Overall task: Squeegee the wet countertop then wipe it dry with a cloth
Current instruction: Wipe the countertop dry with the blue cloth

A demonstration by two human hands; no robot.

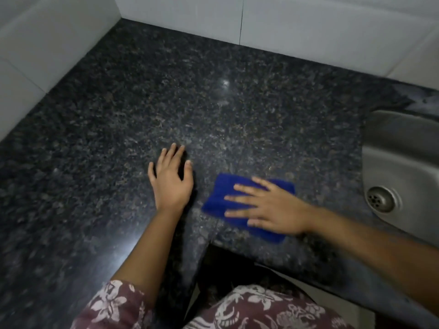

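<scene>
A folded blue cloth (222, 198) lies flat at five o'clock on the dark speckled granite counter (190, 96), near its front edge.

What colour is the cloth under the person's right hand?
Deep blue. The cloth shows best in the head view, pressed flat on the speckled countertop.

Deep blue cloth (221, 198) on black countertop (166, 96) speckled grey and brown — white wall tiles (308, 27) behind, dull silver sink (399, 148), maroon sleeve (114, 305) with white floral print.
</scene>
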